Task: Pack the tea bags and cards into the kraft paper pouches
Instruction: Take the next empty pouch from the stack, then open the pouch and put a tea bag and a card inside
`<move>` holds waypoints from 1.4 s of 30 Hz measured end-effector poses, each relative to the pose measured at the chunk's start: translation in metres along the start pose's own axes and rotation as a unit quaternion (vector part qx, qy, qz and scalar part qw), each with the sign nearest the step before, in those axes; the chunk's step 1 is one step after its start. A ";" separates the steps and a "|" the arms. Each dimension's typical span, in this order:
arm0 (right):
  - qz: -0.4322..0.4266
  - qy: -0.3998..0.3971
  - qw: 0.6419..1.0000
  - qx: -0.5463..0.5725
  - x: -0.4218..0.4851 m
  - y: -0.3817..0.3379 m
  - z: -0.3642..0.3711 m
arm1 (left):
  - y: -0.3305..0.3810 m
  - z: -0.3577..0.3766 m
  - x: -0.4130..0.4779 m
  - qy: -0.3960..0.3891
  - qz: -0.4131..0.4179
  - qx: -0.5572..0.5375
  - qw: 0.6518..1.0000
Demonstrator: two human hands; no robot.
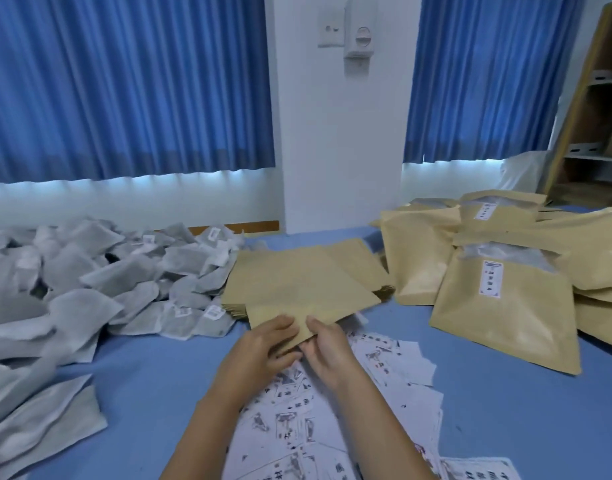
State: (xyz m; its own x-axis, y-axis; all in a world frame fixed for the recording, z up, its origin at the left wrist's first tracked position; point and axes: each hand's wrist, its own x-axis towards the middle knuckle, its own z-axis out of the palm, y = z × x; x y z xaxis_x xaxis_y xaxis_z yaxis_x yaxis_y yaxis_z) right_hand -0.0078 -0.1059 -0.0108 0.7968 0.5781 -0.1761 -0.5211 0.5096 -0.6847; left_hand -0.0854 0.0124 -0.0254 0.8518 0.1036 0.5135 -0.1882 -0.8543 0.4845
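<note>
A flat empty kraft paper pouch (308, 292) lies tilted over a stack of empty pouches (349, 261) in the middle of the blue table. My left hand (263, 344) and my right hand (327, 344) both pinch its near corner, thumbs on top. A big heap of grey-white tea bags (100, 275) covers the left side. Printed white cards (384, 365) are scattered under and in front of my hands. Filled, labelled pouches (501, 306) are piled at the right.
The blue table (152, 375) shows bare between the tea bags and the cards. Blue curtains and a white pillar stand behind it. A wooden shelf unit (588, 126) rises at the far right.
</note>
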 end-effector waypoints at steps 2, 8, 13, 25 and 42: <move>0.006 -0.008 1.000 0.002 0.002 0.002 0.000 | 0.000 0.001 0.004 0.010 0.005 0.016 1.000; 0.018 -0.054 0.998 0.007 0.003 -0.001 -0.007 | -0.002 -0.007 0.007 0.021 -0.011 -0.034 0.999; 0.007 -0.127 0.990 -0.054 0.001 0.000 -0.009 | 0.000 -0.016 0.005 0.038 0.024 -0.018 0.999; -0.021 -0.178 0.977 -0.113 -0.010 0.003 -0.001 | 0.012 -0.020 -0.004 0.075 0.004 0.040 0.996; -0.088 0.029 0.972 -0.215 -0.016 0.023 0.023 | 0.024 -0.007 0.000 0.166 -0.012 0.102 0.981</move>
State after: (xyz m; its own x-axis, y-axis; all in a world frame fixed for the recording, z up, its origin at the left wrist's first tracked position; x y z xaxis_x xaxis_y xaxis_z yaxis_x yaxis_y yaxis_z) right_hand -0.0395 -0.0882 -0.0075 0.8844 0.4629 -0.0592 -0.2077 0.2767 -0.9383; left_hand -0.0931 -0.0039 -0.0086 0.6430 0.2554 0.7221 -0.0402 -0.9302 0.3648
